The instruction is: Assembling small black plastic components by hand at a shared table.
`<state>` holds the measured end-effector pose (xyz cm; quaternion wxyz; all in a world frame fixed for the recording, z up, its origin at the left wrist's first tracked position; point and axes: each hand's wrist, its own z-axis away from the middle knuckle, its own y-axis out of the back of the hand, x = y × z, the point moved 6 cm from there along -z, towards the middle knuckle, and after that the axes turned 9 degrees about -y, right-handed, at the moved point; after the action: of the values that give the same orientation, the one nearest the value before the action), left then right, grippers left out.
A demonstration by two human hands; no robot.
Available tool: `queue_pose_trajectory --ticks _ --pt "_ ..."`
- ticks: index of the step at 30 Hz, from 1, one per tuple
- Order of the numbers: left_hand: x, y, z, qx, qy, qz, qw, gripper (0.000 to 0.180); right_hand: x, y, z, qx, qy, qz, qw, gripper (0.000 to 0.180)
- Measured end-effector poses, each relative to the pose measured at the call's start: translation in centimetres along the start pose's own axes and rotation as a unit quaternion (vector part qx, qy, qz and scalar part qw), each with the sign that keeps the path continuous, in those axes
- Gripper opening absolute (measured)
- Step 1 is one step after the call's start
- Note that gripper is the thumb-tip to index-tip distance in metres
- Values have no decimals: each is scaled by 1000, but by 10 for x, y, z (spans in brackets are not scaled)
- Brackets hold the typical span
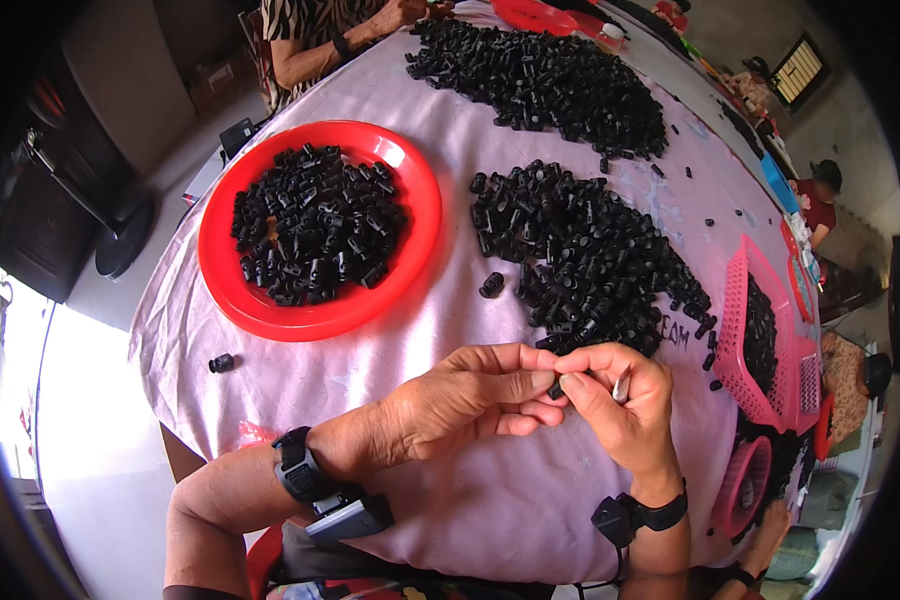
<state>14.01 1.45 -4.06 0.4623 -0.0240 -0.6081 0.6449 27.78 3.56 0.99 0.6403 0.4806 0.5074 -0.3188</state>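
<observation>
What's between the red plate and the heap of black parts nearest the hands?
In the head view, pink tablecloth and a loose black cylindrical part, close to the heap, lie between it and the red plate.

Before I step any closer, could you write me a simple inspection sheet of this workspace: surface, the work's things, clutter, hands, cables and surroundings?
Surface: wrinkled pinkish cloth over a table.
Work's things: small black piece at the fingertips; near pile and far pile of black pieces; red plate holding more.
Clutter: loose piece lying apart at left; pink basket of black pieces at right.
Hands: left hand and right hand meet fingertip to fingertip, pinching the piece; a silvery item shows at the right one, ring or tool unclear.
Cables: thin dark cord below the right wrist device.
Surroundings: co-worker's arm at upper left; others along the right.
</observation>
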Motion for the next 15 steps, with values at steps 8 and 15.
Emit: queue_pose_trajectory --ticks 8,15 --pt "-3 6 -3 -15 -7 10 1000 25 15 4 3 -33 -64 -92 993 21" --pt "-5 5 -3 -4 2 7 1000 24 12 4 1 -40 -8 -85 996 19"
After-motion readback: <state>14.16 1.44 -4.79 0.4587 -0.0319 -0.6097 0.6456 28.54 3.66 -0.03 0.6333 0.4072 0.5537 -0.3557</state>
